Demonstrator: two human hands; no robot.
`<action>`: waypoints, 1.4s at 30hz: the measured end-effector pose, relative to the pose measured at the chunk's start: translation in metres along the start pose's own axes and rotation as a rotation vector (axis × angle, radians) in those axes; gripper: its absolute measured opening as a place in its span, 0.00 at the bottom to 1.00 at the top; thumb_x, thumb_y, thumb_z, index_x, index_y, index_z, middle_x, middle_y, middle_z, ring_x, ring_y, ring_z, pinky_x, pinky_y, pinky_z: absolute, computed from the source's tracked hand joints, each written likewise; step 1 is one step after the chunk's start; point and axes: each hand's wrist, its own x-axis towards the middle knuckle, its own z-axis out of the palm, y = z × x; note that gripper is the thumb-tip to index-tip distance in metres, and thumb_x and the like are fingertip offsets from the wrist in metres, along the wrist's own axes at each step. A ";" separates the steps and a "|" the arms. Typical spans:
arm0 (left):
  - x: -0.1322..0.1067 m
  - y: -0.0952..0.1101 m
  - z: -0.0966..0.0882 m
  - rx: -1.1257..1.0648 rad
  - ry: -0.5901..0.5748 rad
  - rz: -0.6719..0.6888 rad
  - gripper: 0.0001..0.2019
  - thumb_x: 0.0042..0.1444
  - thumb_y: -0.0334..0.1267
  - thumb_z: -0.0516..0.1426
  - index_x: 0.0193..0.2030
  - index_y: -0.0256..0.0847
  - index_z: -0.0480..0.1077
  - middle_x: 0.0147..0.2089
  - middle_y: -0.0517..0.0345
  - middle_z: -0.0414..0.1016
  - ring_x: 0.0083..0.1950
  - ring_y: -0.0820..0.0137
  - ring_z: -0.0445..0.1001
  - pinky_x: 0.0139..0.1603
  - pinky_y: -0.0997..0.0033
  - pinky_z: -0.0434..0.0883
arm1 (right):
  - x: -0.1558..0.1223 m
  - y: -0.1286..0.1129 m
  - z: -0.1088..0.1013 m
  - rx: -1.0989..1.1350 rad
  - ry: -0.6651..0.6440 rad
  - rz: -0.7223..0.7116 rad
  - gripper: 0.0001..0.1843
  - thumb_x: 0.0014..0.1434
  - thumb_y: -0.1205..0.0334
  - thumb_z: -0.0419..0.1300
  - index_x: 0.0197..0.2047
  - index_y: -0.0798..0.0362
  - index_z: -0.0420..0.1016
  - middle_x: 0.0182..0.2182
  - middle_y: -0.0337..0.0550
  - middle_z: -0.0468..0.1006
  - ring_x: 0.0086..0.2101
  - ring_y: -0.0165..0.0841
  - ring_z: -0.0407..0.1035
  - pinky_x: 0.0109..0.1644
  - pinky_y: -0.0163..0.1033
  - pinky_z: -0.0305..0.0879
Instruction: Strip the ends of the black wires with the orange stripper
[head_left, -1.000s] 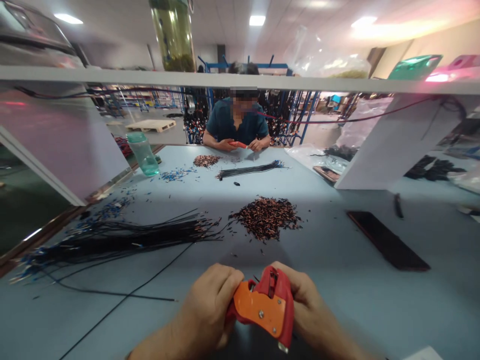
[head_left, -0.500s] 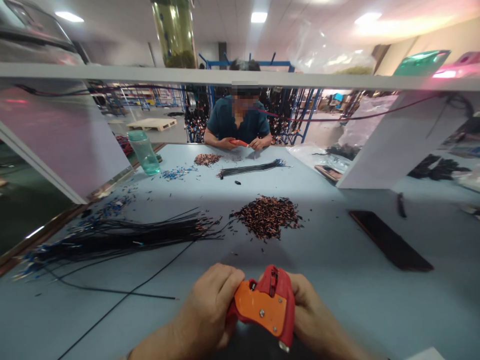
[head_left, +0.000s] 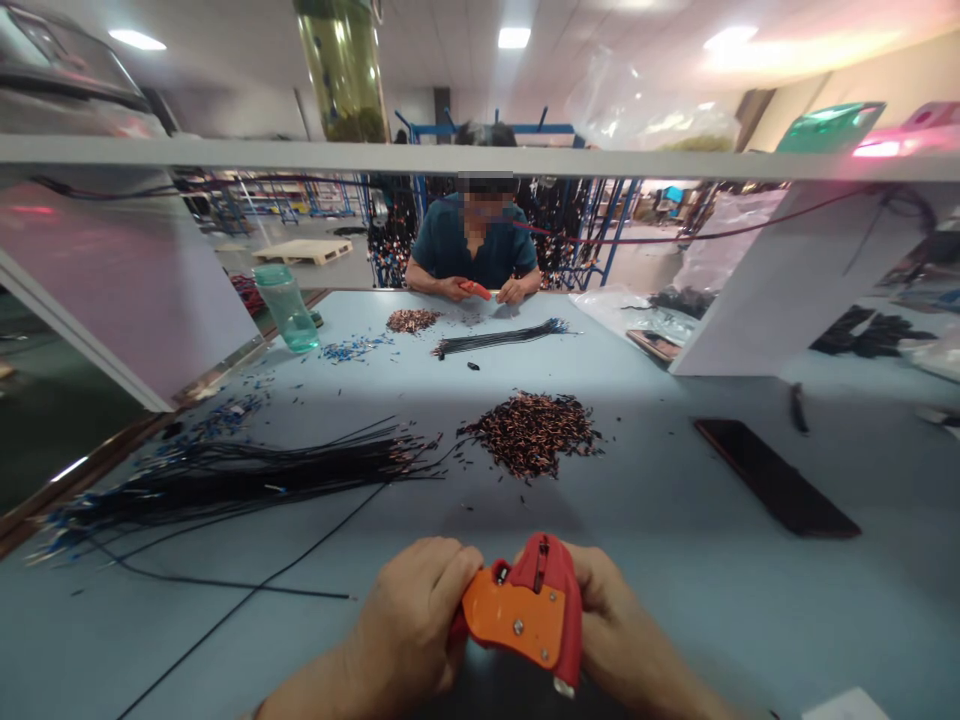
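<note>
Under a white shelf (head_left: pixel 420 156), a pale blue table (head_left: pixel 649 490) held black wires (head_left: pixel 300 478) and a heap of scraps (head_left: pixel 536 435).
The left hand (head_left: pixel 409 605) was closed around one end of a red and orange tool (head_left: pixel 516 618), which was nearer than the heap. The right hand (head_left: pixel 615 610) had its fingers bent at the tool's other end; if they gripped something, I could not tell. A dark phone (head_left: pixel 776 478) lay at the right.

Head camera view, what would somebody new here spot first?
Likely the bright red-and-orange hand tool at bottom centre, gripped by the left hand, with the right hand close against its right side. Beyond it lies a heap of black and copper-coloured bits, and left of that a long bundle of black wires.
</note>
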 end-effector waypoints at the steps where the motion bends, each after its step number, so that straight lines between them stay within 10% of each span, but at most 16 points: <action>1: 0.000 0.001 0.000 0.012 0.012 0.009 0.08 0.53 0.30 0.51 0.41 0.39 0.64 0.28 0.52 0.72 0.26 0.66 0.68 0.27 0.68 0.62 | 0.000 0.000 0.000 0.006 0.000 0.001 0.08 0.54 0.63 0.57 0.24 0.55 0.68 0.21 0.34 0.65 0.24 0.26 0.56 0.27 0.31 0.57; 21: -0.009 0.001 0.005 -0.122 -0.006 -0.098 0.02 0.56 0.32 0.52 0.33 0.42 0.62 0.21 0.60 0.69 0.19 0.70 0.65 0.23 0.70 0.55 | 0.001 0.004 0.001 0.094 -0.094 -0.024 0.15 0.56 0.54 0.60 0.24 0.55 0.68 0.19 0.33 0.64 0.19 0.24 0.53 0.22 0.31 0.50; 34: 0.011 -0.001 -0.014 -1.544 -0.096 -0.843 0.15 0.50 0.40 0.61 0.43 0.38 0.66 0.32 0.57 0.69 0.33 0.67 0.69 0.35 0.65 0.68 | 0.008 -0.002 -0.023 -0.330 0.204 -0.027 0.11 0.60 0.57 0.51 0.36 0.53 0.72 0.20 0.32 0.62 0.22 0.29 0.58 0.25 0.32 0.55; 42: 0.002 0.003 -0.008 -1.963 -0.325 -0.883 0.14 0.46 0.33 0.60 0.42 0.34 0.68 0.31 0.54 0.71 0.30 0.67 0.73 0.38 0.60 0.68 | 0.004 -0.006 -0.023 -0.496 0.322 -0.382 0.10 0.63 0.64 0.52 0.36 0.51 0.74 0.34 0.42 0.69 0.30 0.30 0.66 0.32 0.34 0.62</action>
